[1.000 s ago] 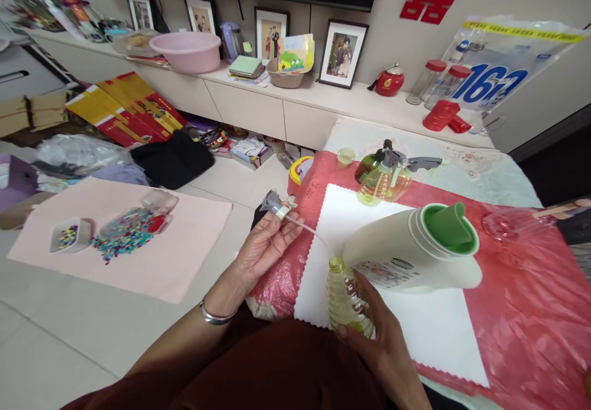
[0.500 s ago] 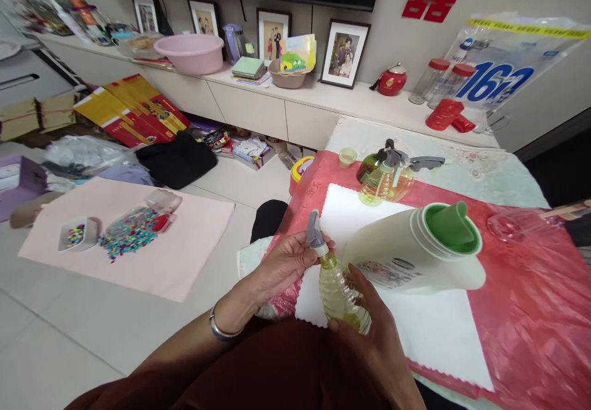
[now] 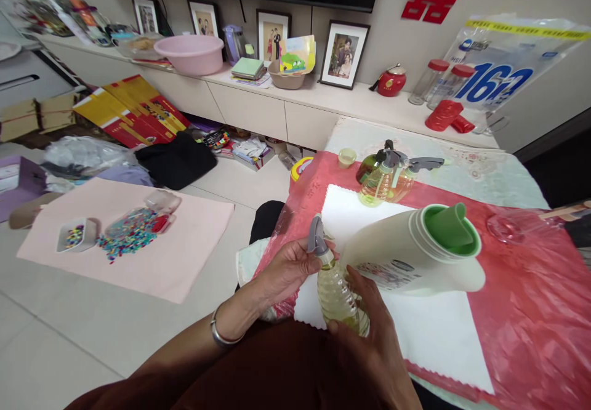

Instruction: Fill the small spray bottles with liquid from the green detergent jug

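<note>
My right hand (image 3: 376, 330) grips a small clear spray bottle (image 3: 337, 293) of yellowish liquid at the near edge of the table. My left hand (image 3: 289, 268) pinches the grey spray nozzle (image 3: 316, 242) that sits on the bottle's neck. A silver bangle is on my left wrist. Just right of the bottle, a big white detergent jug (image 3: 410, 250) with a green spout lies on its side on a white cloth (image 3: 434, 330).
Two more filled spray bottles (image 3: 385, 179) and a small yellow cap (image 3: 346, 156) stand farther back on the red plastic sheet (image 3: 530, 311). A clear glass (image 3: 508, 225) lies at right. On the floor at left, a pink mat (image 3: 152, 256) holds coloured beads and a small tub.
My left hand brought the nozzle with its tube from the left, put the tube into the bottle and seated the nozzle on the neck. The bottle shifted slightly left.
</note>
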Available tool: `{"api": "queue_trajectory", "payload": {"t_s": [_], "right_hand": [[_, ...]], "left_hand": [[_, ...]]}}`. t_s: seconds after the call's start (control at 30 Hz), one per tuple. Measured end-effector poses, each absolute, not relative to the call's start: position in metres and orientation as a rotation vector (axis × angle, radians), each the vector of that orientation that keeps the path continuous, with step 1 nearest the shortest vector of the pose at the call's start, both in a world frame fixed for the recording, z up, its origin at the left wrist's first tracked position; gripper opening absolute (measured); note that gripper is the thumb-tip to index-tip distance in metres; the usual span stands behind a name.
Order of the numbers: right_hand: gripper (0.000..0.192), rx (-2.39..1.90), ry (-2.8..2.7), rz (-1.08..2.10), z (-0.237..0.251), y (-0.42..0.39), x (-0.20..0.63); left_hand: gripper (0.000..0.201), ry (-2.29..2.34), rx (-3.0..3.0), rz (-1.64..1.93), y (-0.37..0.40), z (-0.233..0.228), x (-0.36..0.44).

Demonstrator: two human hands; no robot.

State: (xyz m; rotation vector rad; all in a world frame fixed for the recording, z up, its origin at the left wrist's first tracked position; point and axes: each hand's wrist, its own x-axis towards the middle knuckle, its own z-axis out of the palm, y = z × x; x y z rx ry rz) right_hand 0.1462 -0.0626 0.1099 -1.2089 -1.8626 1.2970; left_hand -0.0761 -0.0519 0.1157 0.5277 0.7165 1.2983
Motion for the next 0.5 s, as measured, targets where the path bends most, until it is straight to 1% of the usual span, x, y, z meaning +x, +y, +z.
{"api": "queue_trajectory", "payload": {"t_s": [0.13, 0.27, 0.37, 0.5], "right_hand": [[0.077, -1.209, -1.791, 1.322, 0.1, -0.066, 0.147], [0.079, -1.229, -1.641, 1.418, 0.095, -0.069, 0.146], [0.077, -1.213, -1.539, 1.493, 0.099, -0.072, 0.144], [0.075, -1.244, -1.218, 1.689, 0.11, -0.075, 0.138]], "left_hand": [[0.046, 0.734, 0.546, 1.287, -0.052, 0.117, -0.078], [0.042, 0.725, 0.57, 1.267, -0.052, 0.118, -0.079], [0.045, 0.689, 0.556, 1.267, -0.053, 0.117, -0.079], [0.042, 0.63, 0.526, 1.273, -0.053, 0.114, -0.078]]}}
